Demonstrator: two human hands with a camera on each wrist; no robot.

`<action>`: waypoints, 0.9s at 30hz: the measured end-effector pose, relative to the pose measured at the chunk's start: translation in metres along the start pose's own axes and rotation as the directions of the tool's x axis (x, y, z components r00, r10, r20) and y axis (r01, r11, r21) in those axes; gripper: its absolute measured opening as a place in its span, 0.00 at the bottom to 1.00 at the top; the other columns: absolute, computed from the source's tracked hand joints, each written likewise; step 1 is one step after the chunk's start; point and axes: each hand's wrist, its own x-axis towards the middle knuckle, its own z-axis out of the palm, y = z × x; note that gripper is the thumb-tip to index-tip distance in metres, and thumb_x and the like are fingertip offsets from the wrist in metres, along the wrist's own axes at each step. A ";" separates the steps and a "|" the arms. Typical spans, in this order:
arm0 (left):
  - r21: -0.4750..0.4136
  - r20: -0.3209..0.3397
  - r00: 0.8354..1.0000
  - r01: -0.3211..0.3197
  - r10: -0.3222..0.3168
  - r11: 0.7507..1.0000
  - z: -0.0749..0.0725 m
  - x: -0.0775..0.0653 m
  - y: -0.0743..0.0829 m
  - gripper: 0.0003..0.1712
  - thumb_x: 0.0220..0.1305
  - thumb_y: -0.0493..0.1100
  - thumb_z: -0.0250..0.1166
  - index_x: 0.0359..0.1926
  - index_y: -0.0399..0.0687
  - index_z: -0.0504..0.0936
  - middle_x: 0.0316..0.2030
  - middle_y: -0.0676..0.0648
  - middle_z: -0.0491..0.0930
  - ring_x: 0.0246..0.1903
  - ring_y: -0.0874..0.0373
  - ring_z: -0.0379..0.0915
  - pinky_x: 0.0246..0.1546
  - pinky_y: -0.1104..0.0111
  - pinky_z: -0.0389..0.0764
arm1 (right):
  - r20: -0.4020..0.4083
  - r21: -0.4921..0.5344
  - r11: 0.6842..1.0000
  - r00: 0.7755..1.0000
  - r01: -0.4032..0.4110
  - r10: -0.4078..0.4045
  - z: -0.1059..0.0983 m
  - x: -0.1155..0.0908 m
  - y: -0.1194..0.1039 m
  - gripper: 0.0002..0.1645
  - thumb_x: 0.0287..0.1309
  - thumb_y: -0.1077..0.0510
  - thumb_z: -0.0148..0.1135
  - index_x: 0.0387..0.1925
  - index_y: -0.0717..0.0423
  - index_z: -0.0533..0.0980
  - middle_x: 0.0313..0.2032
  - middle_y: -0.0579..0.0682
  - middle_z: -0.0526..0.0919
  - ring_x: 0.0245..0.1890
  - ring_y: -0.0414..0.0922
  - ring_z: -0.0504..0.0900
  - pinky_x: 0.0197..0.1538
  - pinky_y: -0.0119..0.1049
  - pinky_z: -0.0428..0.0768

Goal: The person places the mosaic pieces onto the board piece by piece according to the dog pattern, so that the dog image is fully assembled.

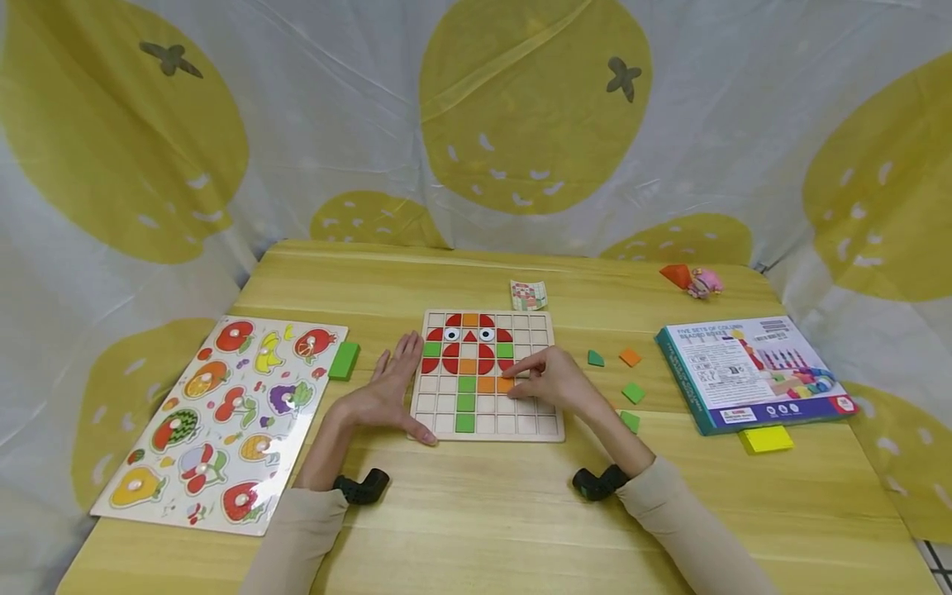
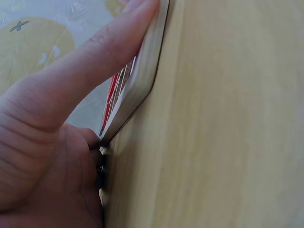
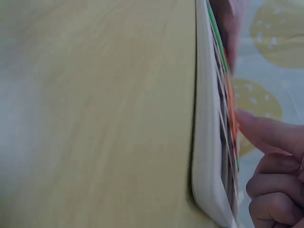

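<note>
A wooden grid board (image 1: 531, 426) lies flat, bearing red, orange and green tiles that form a bird-like figure with two eyes. My left hand (image 1: 381, 397) rests along the board's left side with fingers straight, its thumb (image 2: 90, 66) over the near-left corner. At the board's right half, my right hand (image 1: 554, 380) has thumb and index finger pinching an orange square tile (image 1: 505, 386) in a grid cell, beside another orange square (image 1: 486, 385). The right thumb (image 3: 266, 130) meets the orange in the right wrist view, the other fingers curled. A green column (image 1: 465, 403) runs down the grid.
Loose green tiles (image 1: 633, 392) and an orange tile (image 1: 630, 357) lie right of the board. A small pattern card (image 1: 529, 295) sits behind it. A fruit puzzle (image 1: 216, 421) and green block (image 1: 344, 361) are left; a box (image 1: 754, 372), yellow block (image 1: 767, 440) and pink figurine (image 1: 704, 283) right.
</note>
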 end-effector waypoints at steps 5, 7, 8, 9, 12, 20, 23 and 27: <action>0.008 -0.002 1.000 0.003 -0.003 1.000 -0.001 -0.001 0.000 0.89 0.27 0.66 0.81 0.75 0.43 0.26 0.76 0.40 0.22 0.76 0.45 0.15 0.74 0.45 0.27 | -0.039 -0.004 1.000 0.999 -0.011 0.010 -0.029 -0.018 0.018 0.16 0.50 0.56 0.73 0.43 0.51 0.85 0.14 0.43 0.59 0.15 0.39 0.55 0.18 0.28 0.55; 0.007 -0.003 1.000 0.005 -0.005 1.000 -0.001 -0.001 0.001 0.89 0.27 0.66 0.81 0.75 0.43 0.26 0.76 0.40 0.22 0.76 0.45 0.15 0.74 0.45 0.26 | -0.057 -0.014 1.000 0.998 -0.025 0.024 -0.042 -0.029 0.029 0.17 0.51 0.55 0.72 0.44 0.52 0.84 0.14 0.43 0.59 0.15 0.38 0.54 0.18 0.28 0.55; 0.006 -0.004 1.000 0.003 -0.003 1.000 -0.001 -0.002 0.001 0.89 0.27 0.66 0.81 0.75 0.42 0.26 0.76 0.40 0.22 0.76 0.45 0.15 0.74 0.45 0.26 | -0.059 -0.020 0.999 0.998 -0.038 0.037 -0.049 -0.034 0.034 0.17 0.51 0.55 0.72 0.45 0.53 0.84 0.14 0.43 0.59 0.15 0.38 0.55 0.19 0.28 0.56; 0.007 -0.004 1.000 0.001 -0.001 1.000 -0.001 -0.002 0.001 0.89 0.27 0.66 0.81 0.75 0.42 0.26 0.76 0.39 0.22 0.76 0.45 0.15 0.74 0.45 0.26 | -0.060 -0.027 0.998 0.997 -0.052 0.051 -0.055 -0.040 0.040 0.18 0.50 0.56 0.73 0.45 0.54 0.84 0.14 0.43 0.59 0.15 0.38 0.55 0.19 0.28 0.56; 0.005 -0.003 1.000 -0.004 0.004 1.000 -0.001 -0.003 0.001 0.89 0.27 0.66 0.81 0.75 0.41 0.26 0.76 0.39 0.22 0.76 0.44 0.15 0.74 0.44 0.26 | -0.040 -0.027 0.993 0.993 -0.115 0.113 -0.069 -0.054 0.054 0.20 0.46 0.58 0.75 0.44 0.57 0.83 0.15 0.43 0.60 0.15 0.37 0.56 0.19 0.28 0.57; 0.005 -0.004 1.000 -0.005 0.005 1.000 -0.001 -0.003 0.001 0.89 0.28 0.66 0.81 0.75 0.41 0.26 0.76 0.39 0.21 0.75 0.44 0.15 0.73 0.44 0.26 | -0.009 -0.024 0.988 0.989 -0.150 0.150 -0.076 -0.066 0.067 0.18 0.40 0.62 0.77 0.37 0.60 0.83 0.15 0.43 0.61 0.16 0.38 0.58 0.20 0.27 0.57; 0.008 -0.002 1.000 -0.005 0.005 1.000 -0.002 -0.002 0.002 0.89 0.28 0.66 0.81 0.75 0.41 0.26 0.76 0.39 0.22 0.76 0.44 0.15 0.74 0.44 0.26 | -0.043 -0.087 0.986 0.989 -0.144 0.141 -0.073 -0.065 0.066 0.17 0.40 0.59 0.78 0.35 0.57 0.84 0.14 0.43 0.62 0.16 0.38 0.58 0.20 0.28 0.57; 0.009 -0.003 1.000 -0.009 0.009 1.000 -0.001 -0.001 0.001 0.89 0.28 0.66 0.81 0.75 0.40 0.27 0.76 0.38 0.22 0.76 0.43 0.16 0.73 0.43 0.27 | -0.085 -0.156 0.973 0.984 -0.170 0.159 -0.072 -0.066 0.062 0.16 0.39 0.57 0.79 0.34 0.55 0.84 0.16 0.44 0.65 0.18 0.40 0.61 0.20 0.29 0.58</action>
